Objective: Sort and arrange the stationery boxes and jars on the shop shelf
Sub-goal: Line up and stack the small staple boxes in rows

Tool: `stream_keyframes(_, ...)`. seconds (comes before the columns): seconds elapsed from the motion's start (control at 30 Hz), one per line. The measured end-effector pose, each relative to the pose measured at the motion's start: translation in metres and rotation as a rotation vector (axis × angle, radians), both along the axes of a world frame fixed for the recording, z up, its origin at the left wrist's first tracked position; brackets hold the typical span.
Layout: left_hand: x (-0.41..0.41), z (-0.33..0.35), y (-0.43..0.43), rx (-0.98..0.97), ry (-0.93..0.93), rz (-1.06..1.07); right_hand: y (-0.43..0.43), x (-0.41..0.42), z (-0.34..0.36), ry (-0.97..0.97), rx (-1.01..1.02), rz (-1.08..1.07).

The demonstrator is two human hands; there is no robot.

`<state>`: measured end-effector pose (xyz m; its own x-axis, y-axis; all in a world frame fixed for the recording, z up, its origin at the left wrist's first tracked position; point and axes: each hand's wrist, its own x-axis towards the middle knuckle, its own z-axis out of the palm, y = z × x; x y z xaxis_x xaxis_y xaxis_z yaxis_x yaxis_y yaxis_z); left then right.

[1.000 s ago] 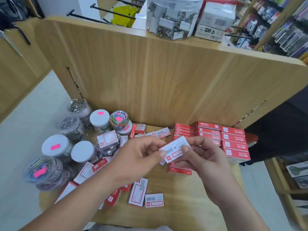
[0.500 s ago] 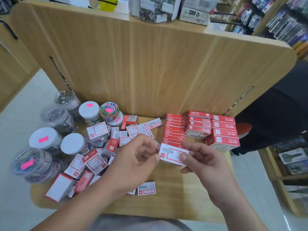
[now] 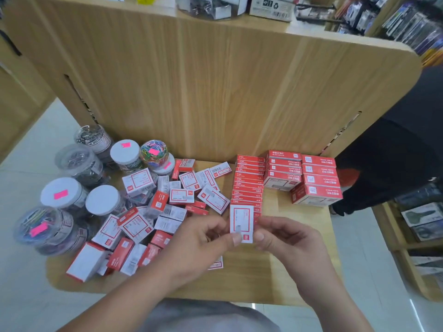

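Stationery box (image 3: 241, 221), white, red-framed label, print unreadable; pinched between fingers (image 3: 236, 238) of left hand (image 3: 199, 243) and right hand (image 3: 287, 238).

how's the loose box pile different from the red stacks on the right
The pile lies jumbled, boxes tilted every way; the stacks sit squared in neat rows. The pile shows mostly white faces, the stacks mostly red sides. The pile abuts the jars; the stacks stand apart. Both are small red-and-white boxes.

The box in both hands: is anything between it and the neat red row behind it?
Nothing visible. The box, pinched by the left hand and right hand, hovers right at the near end of the row; the loose pile lies off to the left.
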<state>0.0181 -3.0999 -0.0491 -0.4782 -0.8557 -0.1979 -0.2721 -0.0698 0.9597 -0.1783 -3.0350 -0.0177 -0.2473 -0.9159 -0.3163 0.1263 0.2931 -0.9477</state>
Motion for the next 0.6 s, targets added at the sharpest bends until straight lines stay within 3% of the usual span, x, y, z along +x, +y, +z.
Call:
stream_keyframes(0.1, -0.001, -0.002, 0.003, -0.062, -0.016, -0.047, 0.006, 0.005, -0.012, 0.083, -0.005, 0.072)
stream_keyframes(0.17, 0.002, -0.007, 0.002, -0.152, -0.138, -0.097, 0.006, 0.008, -0.019, 0.217, -0.039, 0.049)
stream_keyframes(0.23, 0.008, -0.010, 0.000, -0.267, -0.287, -0.107, 0.005, 0.004, -0.028, 0.567, -0.122, 0.067)
stream_keyframes(0.33, 0.016, -0.011, -0.002, -0.349, -0.335, -0.077, 0.003, 0.000, -0.044, 1.034, -0.218, 0.194)
stream_keyframes(0.47, 0.015, -0.007, -0.004, -0.435, -0.376, -0.109, 0.002, 0.006, -0.061, 1.103, -0.218, 0.148)
stream_keyframes(0.6, 0.010, -0.007, -0.007, -0.517, -0.522, -0.168, 0.003, 0.009, -0.066, 0.958, -0.142, -0.026)
